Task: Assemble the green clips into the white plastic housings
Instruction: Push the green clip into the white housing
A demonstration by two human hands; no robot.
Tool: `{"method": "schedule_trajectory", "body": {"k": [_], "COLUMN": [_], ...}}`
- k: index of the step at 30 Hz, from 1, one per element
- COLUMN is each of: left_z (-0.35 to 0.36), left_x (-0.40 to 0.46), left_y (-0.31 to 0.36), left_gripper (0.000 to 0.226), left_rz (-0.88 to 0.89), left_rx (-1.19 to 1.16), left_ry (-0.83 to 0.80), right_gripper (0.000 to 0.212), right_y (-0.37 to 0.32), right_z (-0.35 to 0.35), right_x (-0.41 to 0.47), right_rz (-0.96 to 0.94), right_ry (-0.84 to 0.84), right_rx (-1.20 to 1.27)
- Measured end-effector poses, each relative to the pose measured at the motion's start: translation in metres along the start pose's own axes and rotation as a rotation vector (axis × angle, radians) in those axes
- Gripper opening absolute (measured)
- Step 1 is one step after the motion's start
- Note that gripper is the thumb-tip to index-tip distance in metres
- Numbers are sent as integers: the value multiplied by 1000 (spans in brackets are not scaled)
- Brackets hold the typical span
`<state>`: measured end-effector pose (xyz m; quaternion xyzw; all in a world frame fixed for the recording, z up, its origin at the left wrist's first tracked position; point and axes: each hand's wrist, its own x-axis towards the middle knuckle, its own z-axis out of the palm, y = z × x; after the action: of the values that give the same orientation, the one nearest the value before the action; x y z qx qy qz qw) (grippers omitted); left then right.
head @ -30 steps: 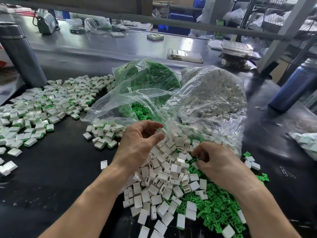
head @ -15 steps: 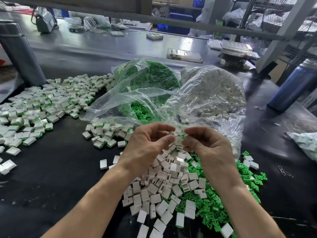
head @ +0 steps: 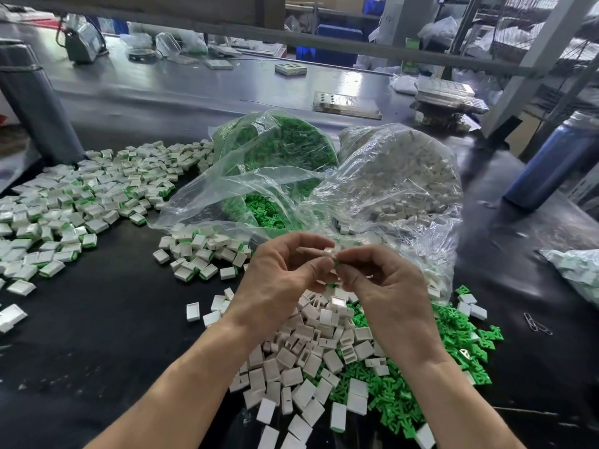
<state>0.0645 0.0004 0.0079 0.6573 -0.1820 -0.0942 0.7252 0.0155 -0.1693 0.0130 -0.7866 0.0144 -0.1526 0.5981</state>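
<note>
- The left hand pinches a small white plastic housing between thumb and curled fingers; its grip is narrow and closed on the boxy, hard-edged piece.
- The right hand meets it fingertip to fingertip, with a green clip pinched in a tight grip; only a sliver of the clip shows, right at the housing's lower edge.
- Both hands hover above the loose pile of white housings, smooth rectangular shells with slotted faces, lying on the matte black desk.
- Just right of that pile, touching it, spreads a heap of green clips, small angular pieces.
- Behind the pile stand two crinkled clear plastic bags: the green-clip bag to the left, the white-housing bag to the right, their mouths open toward the pile.
- Left of the pile, well apart, lies a broad scatter of assembled pieces, white with green edges; a smaller cluster sits nearer.
- Far right of the pile stands a blue bottle.
</note>
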Motion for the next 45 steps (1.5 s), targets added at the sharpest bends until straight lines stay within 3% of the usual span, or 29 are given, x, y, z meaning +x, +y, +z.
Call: {"method": "schedule_trajectory", "body": {"k": [7,10,13,25,38,45], "left_z": [0,-1,-2,1,1,1], "left_x": [0,1,1,0,1,0], "left_y": [0,-1,-1,3,2,2], "left_gripper": [33,27,20,31,19,18], "left_rz": [-16,8,7,-10,-24,-26], "left_rx": [-47,8,33,-180,-107,-57], "left_ry": [0,7,22,7,8,48], "right_gripper": [12,10,14,25,9,19], "right_y": [-2,-3,-3,-7,-9,-12], "right_z": [-6,-5,-5,-3,0,2], "right_x": [0,0,0,1,-3,-7], "right_rz": [50,62,70,108,46,-54], "right_ry": [45,32,29,7,-11,-43], "right_rx": [117,192,247,468,313,124]}}
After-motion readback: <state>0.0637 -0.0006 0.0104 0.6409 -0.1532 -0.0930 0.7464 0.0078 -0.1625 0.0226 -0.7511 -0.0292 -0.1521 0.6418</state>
